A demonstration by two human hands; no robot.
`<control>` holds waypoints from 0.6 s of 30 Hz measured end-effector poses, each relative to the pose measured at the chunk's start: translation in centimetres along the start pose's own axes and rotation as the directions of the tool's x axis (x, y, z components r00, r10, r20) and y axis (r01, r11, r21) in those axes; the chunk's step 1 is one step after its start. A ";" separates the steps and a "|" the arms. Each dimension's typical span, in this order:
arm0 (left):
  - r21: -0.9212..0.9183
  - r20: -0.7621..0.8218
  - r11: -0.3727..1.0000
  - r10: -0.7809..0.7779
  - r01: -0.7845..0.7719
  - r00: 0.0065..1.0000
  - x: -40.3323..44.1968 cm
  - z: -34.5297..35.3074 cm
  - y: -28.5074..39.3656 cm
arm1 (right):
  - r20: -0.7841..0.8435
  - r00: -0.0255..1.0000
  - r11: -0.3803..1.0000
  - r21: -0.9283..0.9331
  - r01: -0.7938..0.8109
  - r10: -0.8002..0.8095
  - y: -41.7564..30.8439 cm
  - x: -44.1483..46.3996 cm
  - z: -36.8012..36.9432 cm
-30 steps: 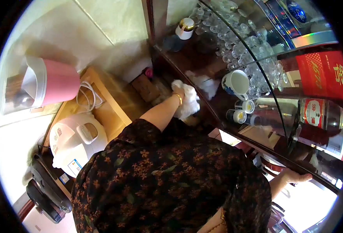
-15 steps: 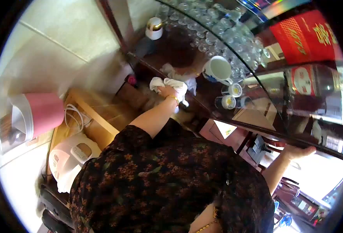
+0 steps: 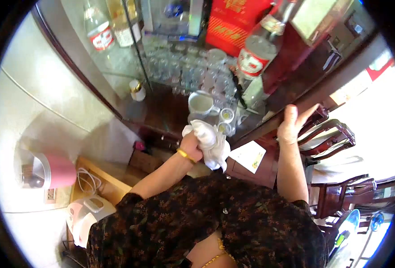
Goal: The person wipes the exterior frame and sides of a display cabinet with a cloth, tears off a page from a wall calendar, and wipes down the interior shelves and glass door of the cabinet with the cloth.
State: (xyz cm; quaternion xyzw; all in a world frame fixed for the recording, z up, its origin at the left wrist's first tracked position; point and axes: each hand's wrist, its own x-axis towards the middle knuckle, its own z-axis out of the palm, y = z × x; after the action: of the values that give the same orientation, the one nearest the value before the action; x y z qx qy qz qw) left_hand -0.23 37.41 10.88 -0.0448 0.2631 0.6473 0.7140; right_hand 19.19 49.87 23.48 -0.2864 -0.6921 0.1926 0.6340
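Observation:
My left hand [image 3: 191, 145], a yellow bracelet at its wrist, is closed on a bunched white cloth [image 3: 214, 149] in front of the cabinet shelf's edge. Just beyond the cloth stand a white mug [image 3: 194, 109] and two small glasses [image 3: 227, 115] with yellow marks inside. On the other side, my right hand [image 3: 289, 129] is by the cabinet's dark wooden frame [image 3: 265, 127]. Its thumb and fingers are spread apart, and I see nothing held in it. Whether the palm presses on the frame I cannot tell.
Rows of small clear glasses [image 3: 175, 67] fill the shelf behind the mug, near a labelled bottle [image 3: 256, 56] and a red box [image 3: 231, 27]. A gold-capped white jar [image 3: 137, 91] stands at left. Below are a pink container [image 3: 59, 171] and wooden chairs [image 3: 331, 138] at right.
My view has turned up toward the shelves. My left hand has drawn the cloth off the shelf surface toward me. The right hand has moved up along the frame with its thumb raised.

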 end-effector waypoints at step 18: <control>0.043 0.674 -0.543 0.636 -0.839 -0.377 -19.7 37.8 17.7 | 0.087 0.948 0.942 0.166 0.291 -0.308 -2.4 2.5 0.8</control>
State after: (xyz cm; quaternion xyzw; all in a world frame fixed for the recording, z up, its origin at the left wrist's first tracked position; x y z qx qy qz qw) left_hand -5.46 37.77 56.78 0.5281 0.2567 0.7955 -0.1492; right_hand 17.98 49.67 26.79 -0.1177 -0.7452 0.1617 0.6361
